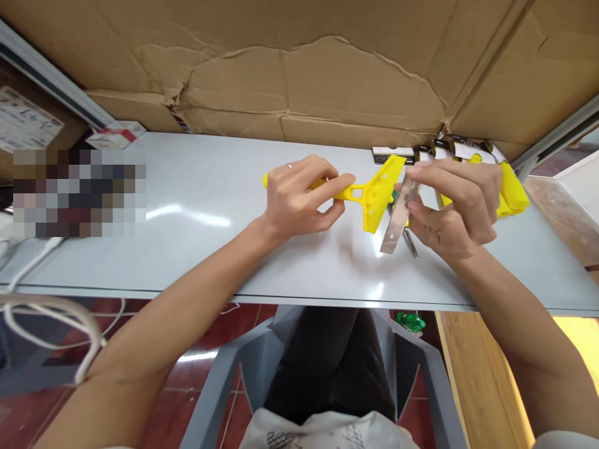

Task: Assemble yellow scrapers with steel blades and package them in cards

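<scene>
My left hand (302, 196) is closed round the handle of a yellow plastic scraper (381, 194), whose wide head points right. Between its fingertips and thumb, my right hand (456, 206) pinches a flat metal blade (399, 218) with small holes. The blade hangs tilted just right of the scraper head, with a narrow gap visible between them. Both are held above the white table (210, 249). Partly hidden behind the blade and my right hand, a screwdriver (410, 243) lies on the table with its metal shaft showing.
More yellow pieces (513, 190) and black-and-white packages (468, 148) lie at the back right. A cardboard sheet (290, 75) stands along the back. A red-and-white box (116, 134) is at the back left, near a blurred-out area. White cables (32, 262) hang over the left edge.
</scene>
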`<control>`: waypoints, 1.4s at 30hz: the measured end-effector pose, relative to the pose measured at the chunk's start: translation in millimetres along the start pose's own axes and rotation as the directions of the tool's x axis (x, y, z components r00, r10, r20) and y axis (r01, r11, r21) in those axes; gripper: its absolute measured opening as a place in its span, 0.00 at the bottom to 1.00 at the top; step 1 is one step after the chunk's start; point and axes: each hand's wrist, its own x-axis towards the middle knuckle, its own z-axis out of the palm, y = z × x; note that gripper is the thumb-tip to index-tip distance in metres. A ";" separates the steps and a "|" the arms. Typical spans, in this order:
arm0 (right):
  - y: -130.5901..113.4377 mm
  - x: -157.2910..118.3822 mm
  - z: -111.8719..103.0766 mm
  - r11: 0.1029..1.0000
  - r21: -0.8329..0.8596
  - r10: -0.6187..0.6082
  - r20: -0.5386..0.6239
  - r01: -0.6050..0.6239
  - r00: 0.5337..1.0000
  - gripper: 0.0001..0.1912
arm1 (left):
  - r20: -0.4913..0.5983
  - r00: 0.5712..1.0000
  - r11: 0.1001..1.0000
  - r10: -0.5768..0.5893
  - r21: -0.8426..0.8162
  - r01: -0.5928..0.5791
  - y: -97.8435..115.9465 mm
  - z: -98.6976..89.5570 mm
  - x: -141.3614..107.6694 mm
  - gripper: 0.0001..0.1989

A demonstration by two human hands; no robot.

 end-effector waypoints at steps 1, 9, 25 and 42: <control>1.7 -3.0 -1.8 0.998 -0.003 0.057 0.063 -0.057 0.996 0.30 | 0.028 0.999 1.000 -0.025 -0.001 0.025 -0.5 0.4 -1.1 0.21; 0.1 18.1 -2.3 0.990 -0.123 -0.070 -0.034 0.065 0.997 0.28 | 0.111 0.987 0.992 -0.112 0.065 0.106 0.5 2.2 -1.4 0.19; -42.7 27.9 16.6 0.602 0.553 0.557 0.226 -0.576 0.799 0.25 | -0.014 0.979 0.975 -0.205 0.086 0.205 2.4 -2.3 4.9 0.16; -69.9 30.7 9.6 0.648 0.493 0.524 0.264 -0.580 0.810 0.07 | -0.080 0.985 0.983 -0.155 0.089 0.161 -5.4 -22.3 3.9 0.20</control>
